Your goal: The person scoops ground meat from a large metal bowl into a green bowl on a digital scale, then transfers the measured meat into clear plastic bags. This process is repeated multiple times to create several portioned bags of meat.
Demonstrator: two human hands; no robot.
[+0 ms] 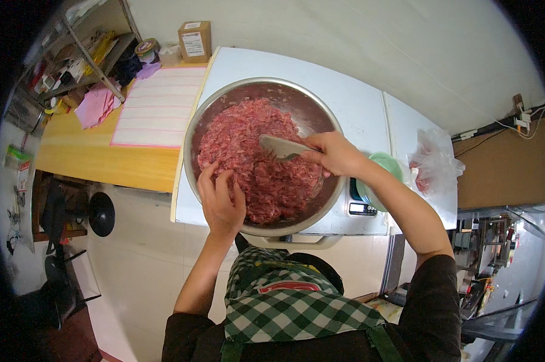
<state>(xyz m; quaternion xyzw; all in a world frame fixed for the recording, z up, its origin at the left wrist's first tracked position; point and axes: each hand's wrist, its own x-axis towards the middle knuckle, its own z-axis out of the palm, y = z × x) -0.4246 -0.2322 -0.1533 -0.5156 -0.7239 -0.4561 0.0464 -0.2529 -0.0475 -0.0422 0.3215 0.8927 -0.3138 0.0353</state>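
A wide stainless steel bowl (267, 79) on the white surface holds a large mass of ground meat (249, 131). My right hand (333, 154) grips a pale, flat scraper (281, 145) at its near end, with the blade resting in the upper middle of the meat. At the bowl's near left side, my left hand (221, 197) has its fingers apart and bent, the tips against the meat's edge. It holds no tool. Part of the scraper's lower edge is hidden by meat.
Right of the bowl are a digital scale (362, 209), stacked green bowls (384, 160) and a clear plastic bag with red contents (424, 169). A yellow wooden table (77, 151) adjoins at left, bearing a striped cloth (157, 108) and a cardboard box (195, 41). A wall stands behind.
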